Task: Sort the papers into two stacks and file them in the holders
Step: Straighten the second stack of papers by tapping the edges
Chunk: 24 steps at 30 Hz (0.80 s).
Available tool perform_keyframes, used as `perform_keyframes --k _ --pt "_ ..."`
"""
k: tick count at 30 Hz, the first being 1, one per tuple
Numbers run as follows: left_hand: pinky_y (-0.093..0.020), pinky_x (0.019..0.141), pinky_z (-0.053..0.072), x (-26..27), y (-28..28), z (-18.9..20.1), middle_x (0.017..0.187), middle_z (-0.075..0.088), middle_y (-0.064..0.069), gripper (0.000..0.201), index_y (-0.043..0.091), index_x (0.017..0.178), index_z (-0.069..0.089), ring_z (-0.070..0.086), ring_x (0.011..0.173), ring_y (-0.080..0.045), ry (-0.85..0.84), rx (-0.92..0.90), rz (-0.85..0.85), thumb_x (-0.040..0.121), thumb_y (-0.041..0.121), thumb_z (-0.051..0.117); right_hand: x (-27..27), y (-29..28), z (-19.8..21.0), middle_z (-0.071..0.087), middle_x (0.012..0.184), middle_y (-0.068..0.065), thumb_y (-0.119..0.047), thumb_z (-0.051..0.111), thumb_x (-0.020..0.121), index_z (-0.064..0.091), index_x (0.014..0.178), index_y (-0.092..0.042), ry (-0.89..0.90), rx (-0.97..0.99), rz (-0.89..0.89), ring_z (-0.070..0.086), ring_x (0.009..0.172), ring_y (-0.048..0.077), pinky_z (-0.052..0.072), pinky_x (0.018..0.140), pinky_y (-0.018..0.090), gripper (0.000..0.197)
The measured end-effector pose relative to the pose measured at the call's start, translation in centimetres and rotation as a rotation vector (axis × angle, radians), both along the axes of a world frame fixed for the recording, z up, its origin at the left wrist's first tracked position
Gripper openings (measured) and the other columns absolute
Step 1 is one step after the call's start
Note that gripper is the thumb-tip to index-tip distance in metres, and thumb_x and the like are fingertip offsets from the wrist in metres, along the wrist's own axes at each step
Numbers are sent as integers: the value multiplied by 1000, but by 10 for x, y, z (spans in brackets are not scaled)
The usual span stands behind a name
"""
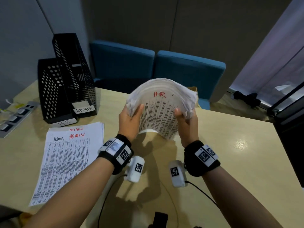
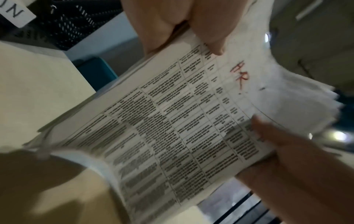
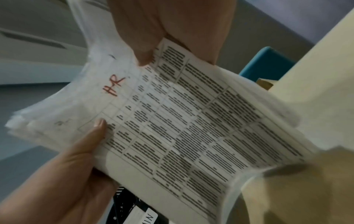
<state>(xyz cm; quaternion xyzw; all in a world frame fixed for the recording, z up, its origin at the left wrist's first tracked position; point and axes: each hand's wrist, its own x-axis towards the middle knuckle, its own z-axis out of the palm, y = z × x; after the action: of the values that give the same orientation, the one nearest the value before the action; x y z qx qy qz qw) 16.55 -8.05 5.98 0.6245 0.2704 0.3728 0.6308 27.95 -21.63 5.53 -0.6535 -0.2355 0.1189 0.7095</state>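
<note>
Both hands hold a thick stack of printed papers marked "HR" in red (image 1: 158,109) upright above the table, bowed inward. My left hand (image 1: 130,118) grips its left edge, thumb on the front sheet. My right hand (image 1: 185,120) grips the right edge the same way. The HR stack (image 2: 191,124) fills the left wrist view under my left hand (image 2: 184,25), and the HR stack (image 3: 182,128) under my right hand (image 3: 172,33) fills the right wrist view. A second stack marked "ADMIN" (image 1: 65,158) lies flat at the left. Two black mesh holders stand behind it, labelled "HR" (image 1: 51,91) and "ADMIN" (image 1: 75,74).
The beige table (image 1: 230,153) carries a power strip (image 1: 14,117) at its far left edge. Two blue chairs (image 1: 156,66) stand beyond the table. Cables (image 1: 202,193) from the wrist cameras trail across the near table. A dark object (image 1: 159,219) sits at the front edge.
</note>
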Motion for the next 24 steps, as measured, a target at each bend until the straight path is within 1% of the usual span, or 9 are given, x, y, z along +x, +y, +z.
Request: perform_keyframes --k 4,6,8,11,13,15,17,20,24 --pt "-22 81 56 -3 -1 -22 102 69 14 39 37 110 57 66 90 8 62 -45 8 80 20 77 -2 2 -15 55 116 -6 -56 63 69 31 136 -20 218 -7 -145 57 108 13 50 97 46 82" --pt "-27 82 57 -3 2 -29 107 68 11 48 42 108 54 66 93 5 75 -119 31 75 19 81 2 4 -20 53 117 -7 -59 64 64 21 143 -17 307 24 -163 56 108 9 48 98 45 99" --pt "-28 81 57 -3 5 -36 113 66 5 52 43 107 53 66 99 -5 58 -183 25 75 12 80 7 5 -23 49 124 -2 -50 69 64 16 145 -18 346 31 -118 53 111 10 49 96 40 103" --pt "-19 67 54 -1 9 -44 104 63 -2 51 35 102 52 62 92 -10 70 -228 25 82 -10 64 11 7 -30 44 122 0 -19 62 67 16 144 -15 314 -35 -56 50 106 9 49 83 30 90" --pt "-14 58 53 2 9 -46 94 60 -2 46 31 94 52 59 82 -7 102 -229 33 85 -15 53 11 9 -36 41 115 -2 -9 52 66 22 138 -12 301 -90 -53 48 100 7 48 78 28 78" --pt "-21 63 56 5 10 -48 91 60 -5 41 28 89 53 59 78 -10 119 -244 49 87 -13 49 13 13 -42 38 106 -5 0 46 73 27 126 -12 296 -136 -67 46 94 6 47 76 28 57" --pt "-38 76 56 8 12 -50 95 60 -11 36 27 87 55 60 83 -20 138 -273 77 87 -8 49 16 16 -46 35 97 -8 8 38 83 30 115 -10 282 -168 -89 43 87 4 44 73 26 37" --pt "-50 83 54 9 14 -49 93 62 -12 30 28 85 57 60 88 -26 119 -321 118 83 -1 51 22 21 -55 39 91 -2 -9 38 82 37 93 -14 203 -257 -75 42 75 9 40 64 23 12" --pt "-47 80 54 6 26 -44 92 63 -7 29 30 85 55 60 85 -25 99 -345 168 82 1 49 24 27 -64 58 103 15 -18 42 82 47 105 -2 143 -340 -16 58 95 29 52 82 47 28"
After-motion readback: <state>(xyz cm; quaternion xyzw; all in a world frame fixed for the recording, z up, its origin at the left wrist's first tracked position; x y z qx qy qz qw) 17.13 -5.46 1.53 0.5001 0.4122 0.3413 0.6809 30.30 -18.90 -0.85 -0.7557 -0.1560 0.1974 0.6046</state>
